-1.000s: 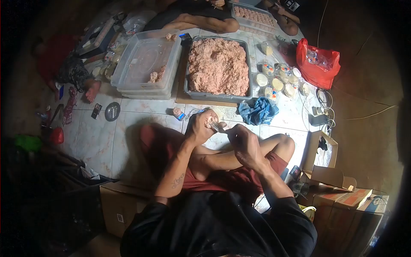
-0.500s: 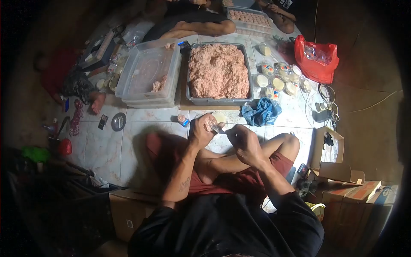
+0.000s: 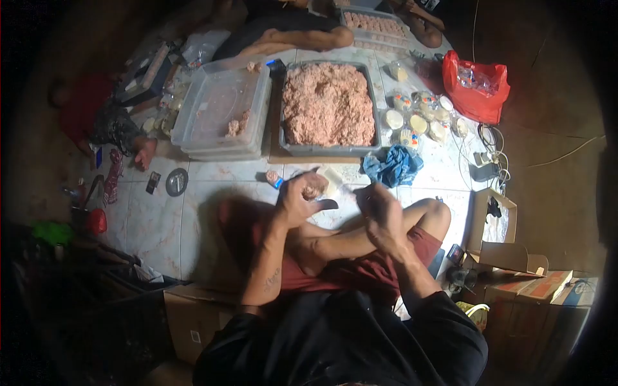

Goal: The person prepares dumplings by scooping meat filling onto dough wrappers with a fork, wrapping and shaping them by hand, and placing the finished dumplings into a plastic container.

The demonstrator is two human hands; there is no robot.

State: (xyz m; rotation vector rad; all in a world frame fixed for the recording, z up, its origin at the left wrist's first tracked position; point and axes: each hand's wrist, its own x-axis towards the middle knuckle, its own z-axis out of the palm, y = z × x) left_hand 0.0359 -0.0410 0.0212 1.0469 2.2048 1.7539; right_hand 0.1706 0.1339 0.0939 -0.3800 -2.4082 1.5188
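1. Left hand [image 3: 300, 199]: fingers curled round a small pink lump [image 3: 313, 191] that looks like ground meat, with the thumb stuck out apart from them. The lump sits in the hollow of that hand, up above the floor in front of the crossed legs.
2. Right hand [image 3: 382, 212]: fingers bunched together on a thin utensil [image 3: 346, 190]. It's pretty blurry, so I can't tell what its tip looks like. It points toward the left hand, with a gap between the 2 hands.
3. Just beyond them, a pale round piece [image 3: 333, 181] lies on the tile floor [image 3: 154, 222].
4. Straight ahead is a grey tub [image 3: 282, 140] heaped with pink mince [image 3: 328, 103], with cardboard [image 3: 299, 158] showing under it. Left of that, a clear bin [image 3: 215, 106] has a few scraps of the stuff in it.
5. A crumpled blue cloth [image 3: 391, 167] is by the tub's near right corner. Behind the cloth there's a bunch of pale rounds [image 3: 418, 124], some in plastic, then a red bag [image 3: 475, 96].
6. A small meat ball [image 3: 272, 175] is by a blue pack [image 3: 279, 183], left of the hands.
7. Far side: a co-worker's bare leg [image 3: 302, 42] near a clear tray [image 3: 380, 32] of balls in rows.
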